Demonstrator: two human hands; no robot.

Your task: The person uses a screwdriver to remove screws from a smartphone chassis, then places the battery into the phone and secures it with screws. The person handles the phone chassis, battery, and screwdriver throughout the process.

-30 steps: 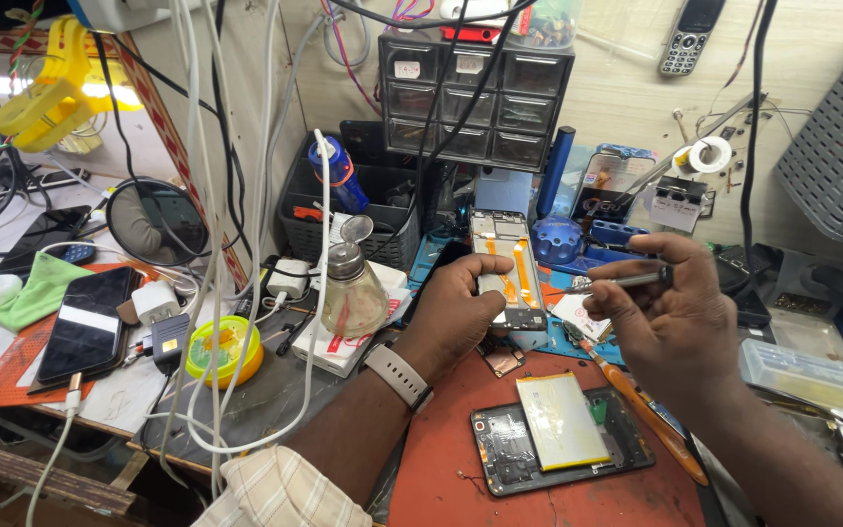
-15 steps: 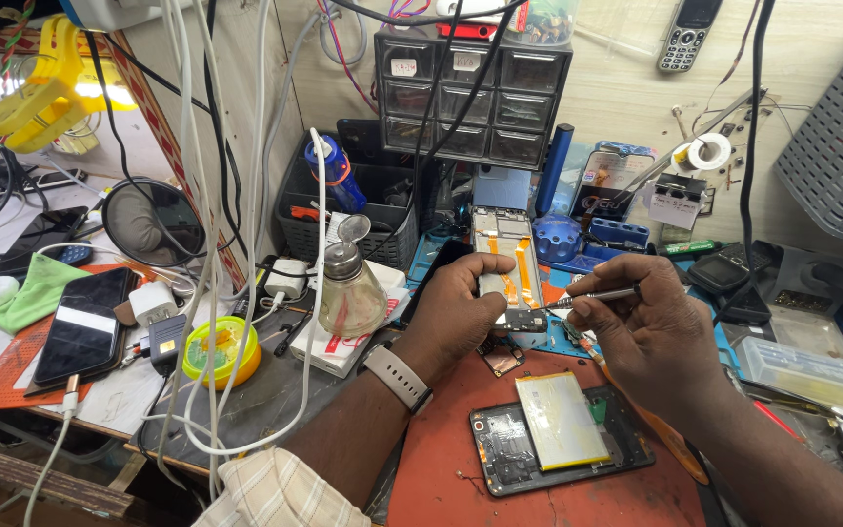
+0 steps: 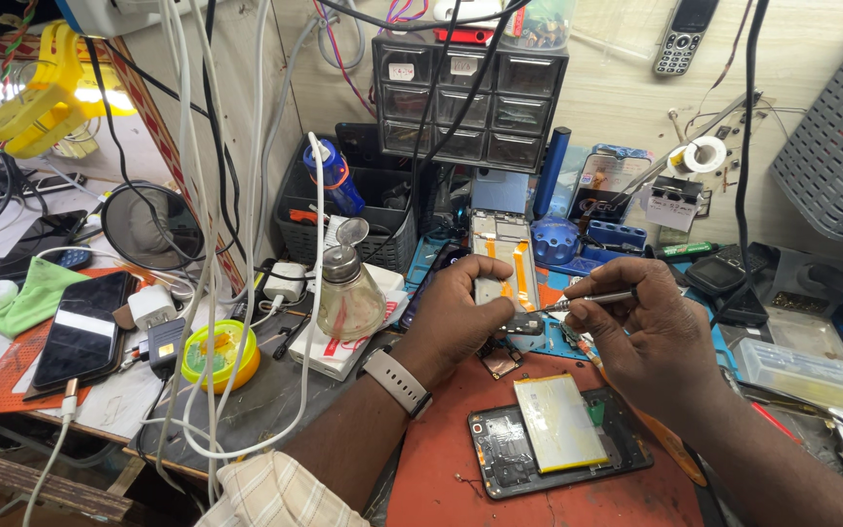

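The opened phone frame with orange flex cables (image 3: 501, 256) is propped upright at the back of the red work mat (image 3: 441, 459) on the desk, and its lower end is gripped by the left hand (image 3: 456, 314), whose fingers are closed around it. A grey watch band (image 3: 397, 381) is worn on that wrist. A slim metal screwdriver (image 3: 592, 299) is pinched between the fingers of the right hand (image 3: 648, 332), with its tip pointed left at the lower edge of the frame, just beside the left thumb. Nearer the camera, a black phone body with its back removed (image 3: 558, 449) is laid flat on the mat, and a silver rectangular battery (image 3: 560, 424) is seen resting on it. To the left, a clear glass liquid dispenser bottle (image 3: 348, 293) is stood on a white box, near a small yellow round tub (image 3: 219, 353).
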